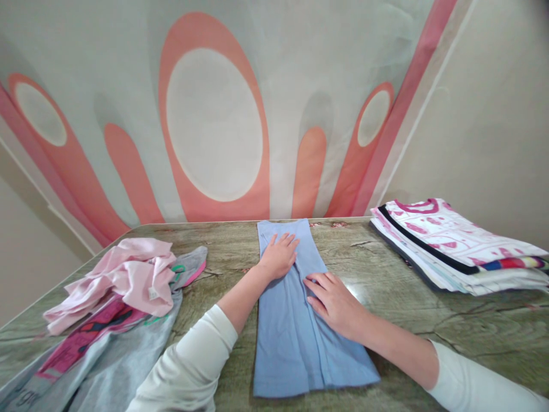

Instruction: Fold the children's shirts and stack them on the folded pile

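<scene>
A light blue garment lies lengthwise in front of me, its sides folded inward so that layers overlap along the middle. Whether it is a shirt or another kind cannot be told. My left hand rests flat on its upper part, fingers spread. Lower down, my right hand touches the garment near its right side, with the fingers slightly bent and apart, holding nothing. The bottom edge of the garment flares wider than the top and lies toward me.
On the left of the wood-patterned table are a crumpled pink garment and grey clothing with a pink print. At the right stands a stack of folded clothes. A wall with a coral pattern rises behind the table.
</scene>
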### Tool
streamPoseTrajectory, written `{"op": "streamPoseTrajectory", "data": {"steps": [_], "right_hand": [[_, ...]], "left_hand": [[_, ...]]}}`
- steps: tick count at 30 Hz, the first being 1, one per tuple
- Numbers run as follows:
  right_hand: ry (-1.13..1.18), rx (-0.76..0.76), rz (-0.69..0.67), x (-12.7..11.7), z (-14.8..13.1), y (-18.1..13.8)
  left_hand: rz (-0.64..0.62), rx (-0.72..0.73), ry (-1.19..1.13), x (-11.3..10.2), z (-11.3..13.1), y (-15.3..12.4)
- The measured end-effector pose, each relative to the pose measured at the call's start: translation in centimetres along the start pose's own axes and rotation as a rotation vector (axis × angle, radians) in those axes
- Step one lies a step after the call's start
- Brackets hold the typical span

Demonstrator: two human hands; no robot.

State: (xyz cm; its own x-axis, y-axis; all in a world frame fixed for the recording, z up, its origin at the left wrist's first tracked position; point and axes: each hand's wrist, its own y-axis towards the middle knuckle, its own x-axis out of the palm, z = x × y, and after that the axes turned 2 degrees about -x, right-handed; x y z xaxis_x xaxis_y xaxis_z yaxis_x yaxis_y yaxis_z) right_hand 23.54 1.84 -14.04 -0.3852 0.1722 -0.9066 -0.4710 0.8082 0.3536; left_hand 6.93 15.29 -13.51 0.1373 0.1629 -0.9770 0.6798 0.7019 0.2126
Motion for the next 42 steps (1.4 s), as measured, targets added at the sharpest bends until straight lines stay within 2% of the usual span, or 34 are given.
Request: {"op": "streamPoseTrajectory", "data": {"steps": [5,10,14,17,21,24,28,32,39,42], "right_hand": [[0.118,0.020,0.053,-0.4,0.6,-0.6],[0.132,0.135,0.163,0.5,5.7,-0.7],[0.111,0.178,0.189,1.0,9.0,-0.3],[0.088,0.124,0.123,0.7,8.7,0.1],[0.027,0.033,-0.115,0.2,6.6,0.2],[-0.034,0.081,-0.225,0.1,5.8,-0.1],[-0.088,0.190,-0.234,0.3,5.9,-0.8],[-0.091,0.241,-0.188,0.6,6.0,-0.9],[-0.073,0.129,-0.132,1.0,6.9,0.9],[-0.077,0.148,-0.123,1.2,7.6,1.0]], "left_hand": [[-0.071,0.069,-0.024,0.2,1.4,-0.3],[-0.087,0.070,-0.002,-0.1,1.4,-0.5],[-0.071,0.142,0.009,-0.8,2.9,-0.9],[-0.116,0.145,0.000,-0.8,4.4,-1.6],[-0.184,0.112,0.010,-0.6,5.4,-2.3],[-0.184,0.109,0.020,-0.4,5.3,-2.6],[-0.135,0.077,0.032,-0.3,5.0,-3.1],[-0.107,0.032,0.036,-0.5,4.8,-4.4],[-0.088,0.022,0.016,-1.3,5.3,-6.9],[-0.099,0.024,-0.008,-1.7,5.4,-7.2]]}}
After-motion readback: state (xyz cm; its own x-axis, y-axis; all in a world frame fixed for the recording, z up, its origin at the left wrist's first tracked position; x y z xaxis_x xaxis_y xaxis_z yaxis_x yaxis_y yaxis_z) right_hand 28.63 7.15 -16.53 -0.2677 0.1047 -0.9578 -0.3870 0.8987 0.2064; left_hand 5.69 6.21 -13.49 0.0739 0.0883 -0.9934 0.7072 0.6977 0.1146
